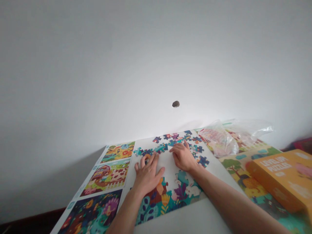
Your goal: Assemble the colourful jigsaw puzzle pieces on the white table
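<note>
My left hand [148,174] lies with fingers spread at the left side of the puzzle, its fingertips on or beside some loose pieces. Bent inward, the fingers of my right hand [184,157] are by the pile of loose puzzle pieces [172,143]; whatever is under them is hidden. Nearer to me, joined pieces form the lower part of a jigsaw puzzle [165,200], showing plants and a white rabbit. Part of that picture's left side is covered by my left hand and forearm. More loose pieces [202,161] lie right of my right wrist.
Left of the puzzle, a printed sheet [104,177] shows several pictures. At the right, an orange puzzle box [284,178] rests on a colourful animal picture [234,165]. Clear plastic bags [220,138] lie behind it. A white wall [136,81] with a small hole [175,104] rises at the far edge.
</note>
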The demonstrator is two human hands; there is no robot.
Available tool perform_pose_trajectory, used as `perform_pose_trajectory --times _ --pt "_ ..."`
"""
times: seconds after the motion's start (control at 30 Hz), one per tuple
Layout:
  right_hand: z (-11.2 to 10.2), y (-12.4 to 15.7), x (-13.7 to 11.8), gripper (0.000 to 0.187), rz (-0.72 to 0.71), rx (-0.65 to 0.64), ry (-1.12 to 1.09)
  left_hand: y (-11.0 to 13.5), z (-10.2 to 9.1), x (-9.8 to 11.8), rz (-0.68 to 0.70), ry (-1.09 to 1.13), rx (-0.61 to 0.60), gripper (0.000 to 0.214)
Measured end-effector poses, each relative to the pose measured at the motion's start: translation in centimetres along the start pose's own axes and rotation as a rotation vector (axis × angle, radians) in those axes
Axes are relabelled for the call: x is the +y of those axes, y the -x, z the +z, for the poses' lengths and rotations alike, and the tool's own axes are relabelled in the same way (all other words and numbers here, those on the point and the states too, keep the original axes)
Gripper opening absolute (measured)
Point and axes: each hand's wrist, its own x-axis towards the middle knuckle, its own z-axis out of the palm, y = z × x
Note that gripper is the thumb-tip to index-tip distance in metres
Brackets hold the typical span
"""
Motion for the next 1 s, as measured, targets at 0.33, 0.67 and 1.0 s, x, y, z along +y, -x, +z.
perform_pose_trajectory --times 0.33,0.67,1.0 --pt "0.5 0.0 0.2 0.028 0.009 -0.053 0.044 -0.1 -0.6 0.1 -0.030 0.086 0.203 0.047" --pt "1.1 -0.1 0.3 0.023 0.005 -0.107 0.105 -0.2 -0.5 0.0 0.025 0.184 0.148 0.045" --pt "1.9 -0.2 1.0 0.022 0.029 -0.065 0.039 0.0 -0.4 0.0 0.101 0.158 0.151 0.032"
